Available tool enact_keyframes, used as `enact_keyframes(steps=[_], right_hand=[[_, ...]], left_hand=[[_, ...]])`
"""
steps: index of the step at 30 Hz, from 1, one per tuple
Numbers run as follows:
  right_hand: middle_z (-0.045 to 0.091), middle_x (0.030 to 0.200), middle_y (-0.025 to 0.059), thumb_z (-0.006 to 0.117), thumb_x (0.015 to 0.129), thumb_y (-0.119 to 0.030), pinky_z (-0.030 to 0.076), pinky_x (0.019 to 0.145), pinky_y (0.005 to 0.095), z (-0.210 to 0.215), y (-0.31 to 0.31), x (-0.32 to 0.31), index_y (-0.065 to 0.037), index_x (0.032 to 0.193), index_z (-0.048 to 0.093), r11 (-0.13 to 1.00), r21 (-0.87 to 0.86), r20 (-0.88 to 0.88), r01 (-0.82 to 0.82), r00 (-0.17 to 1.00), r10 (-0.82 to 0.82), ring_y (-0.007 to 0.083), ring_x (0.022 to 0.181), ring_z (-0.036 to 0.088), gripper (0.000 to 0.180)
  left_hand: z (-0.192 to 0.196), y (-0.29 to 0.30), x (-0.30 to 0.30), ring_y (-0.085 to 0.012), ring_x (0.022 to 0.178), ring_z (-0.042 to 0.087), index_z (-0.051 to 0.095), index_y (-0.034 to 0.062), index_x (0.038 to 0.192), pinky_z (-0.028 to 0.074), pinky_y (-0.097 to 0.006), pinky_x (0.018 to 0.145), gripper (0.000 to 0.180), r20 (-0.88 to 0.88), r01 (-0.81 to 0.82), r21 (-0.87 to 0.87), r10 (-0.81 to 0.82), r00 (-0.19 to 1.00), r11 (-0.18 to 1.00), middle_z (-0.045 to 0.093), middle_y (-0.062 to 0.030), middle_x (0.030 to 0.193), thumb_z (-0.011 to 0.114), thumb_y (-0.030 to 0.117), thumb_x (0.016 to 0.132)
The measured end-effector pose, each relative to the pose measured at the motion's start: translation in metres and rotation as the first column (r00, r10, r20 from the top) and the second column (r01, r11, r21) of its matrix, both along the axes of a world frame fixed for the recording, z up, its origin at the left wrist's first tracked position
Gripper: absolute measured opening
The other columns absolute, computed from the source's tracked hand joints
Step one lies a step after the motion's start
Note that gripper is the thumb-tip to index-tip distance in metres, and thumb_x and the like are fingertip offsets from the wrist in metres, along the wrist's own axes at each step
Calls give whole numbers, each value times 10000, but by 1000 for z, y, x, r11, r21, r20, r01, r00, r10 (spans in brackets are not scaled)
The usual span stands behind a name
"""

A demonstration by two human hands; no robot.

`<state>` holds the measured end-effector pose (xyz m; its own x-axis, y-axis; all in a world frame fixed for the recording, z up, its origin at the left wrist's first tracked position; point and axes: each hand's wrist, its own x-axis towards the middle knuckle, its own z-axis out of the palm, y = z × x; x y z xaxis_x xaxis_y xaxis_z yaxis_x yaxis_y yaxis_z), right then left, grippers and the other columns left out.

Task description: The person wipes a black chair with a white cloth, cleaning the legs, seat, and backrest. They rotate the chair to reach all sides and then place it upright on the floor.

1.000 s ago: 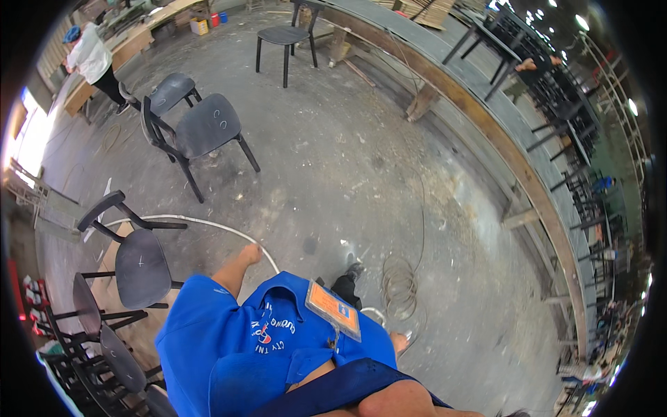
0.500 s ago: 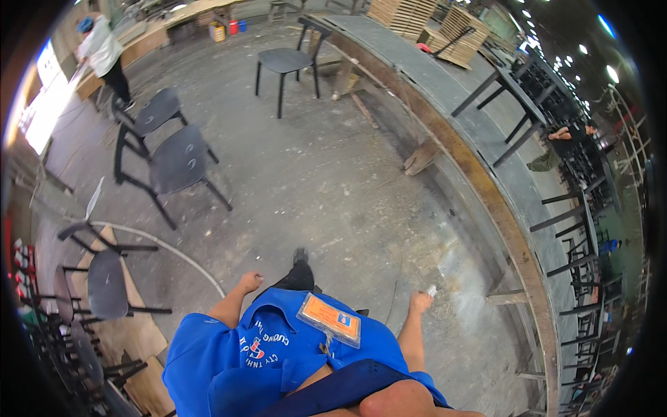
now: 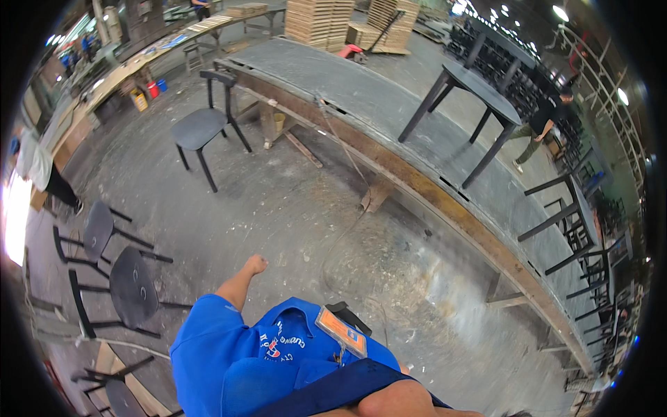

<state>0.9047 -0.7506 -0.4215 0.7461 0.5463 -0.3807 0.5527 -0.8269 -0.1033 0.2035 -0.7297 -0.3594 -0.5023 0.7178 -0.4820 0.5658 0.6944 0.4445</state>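
Observation:
My left hand (image 3: 257,265) is out in front of my body over the grey floor. Its fingers are curled closed, and whatever may be inside is too small or hidden to make out. My right hand is out of sight; my body covers that side. The left hand touches nothing around it. Two black chairs (image 3: 134,286) stand to the left of it. Farther ahead, a single black chair (image 3: 199,129) stands beside a long grey-topped bench (image 3: 389,97).
A black stool-like frame (image 3: 483,90) and several upturned chairs (image 3: 575,208) rest on the bench to the right. More chairs (image 3: 124,396) lie at lower left. One person (image 3: 42,167) stands far left, another (image 3: 542,125) beyond the bench. Stacked wooden slats (image 3: 318,24) stand behind.
My view has turned right and moved forward, so the bench and single chair now look nearer. My right hand, earlier visible holding something small and whitish, has gone out of sight.

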Motion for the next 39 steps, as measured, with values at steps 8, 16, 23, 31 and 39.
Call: enact_keyframes(steps=[8, 16, 23, 31, 39], right_hand=[[682, 955, 181, 616, 786, -189, 522, 756, 408, 17, 109, -60, 14, 932, 696, 989, -42, 5, 141, 990, -141, 289, 876, 672, 263], [616, 1007, 263, 612, 788, -140, 467, 865, 436, 140, 409, -187, 21, 957, 689, 826, 533, -25, -183, 972, 232, 381, 974, 590, 245], [493, 1231, 305, 602, 779, -185, 407, 949, 472, 148, 482, -221, -32, 1121, 636, 895, 289, 138, -339, 940, 311, 435, 1109, 487, 376], [481, 1267, 312, 587, 775, -187, 396, 954, 486, 188, 464, -232, 38, 1301, 464, 930, 330, 482, -160, 876, -20, 441, 1103, 483, 585], [370, 1358, 336, 726, 739, -471, 248, 1087, 493, 315, 679, -170, -37, 1215, 597, 752, 659, 189, -10, 970, -153, 443, 1298, 310, 656]], left_hand=[[30, 266, 69, -285, 896, 661, 564, 72, 1186, 532, -391, 778, 440, 272, 49, 272, -126, 954, 961, 668, -176, 1029, 654, 337, 847], [88, 472, -25, -268, 862, 637, 346, 118, 1374, 543, -402, 657, 594, 842, -687, 194, 240, 483, 700, 561, -148, 1192, 598, 383, 906], [100, 688, -201, -336, 1070, 588, 419, 66, 1327, 482, -432, 875, 596, 346, -591, 545, 483, 805, 595, 550, -195, 1251, 591, 422, 880], [63, 764, -292, -312, 1278, 433, 327, -8, 1397, 365, -389, 1053, 769, -171, -425, 147, 447, 878, 893, 416, -200, 1398, 639, 417, 838], [150, 808, -302, -380, 1078, 572, 521, -77, 1207, 438, -450, 944, 607, -83, -169, 842, 433, 897, 512, 598, -261, 1130, 526, 454, 914]])
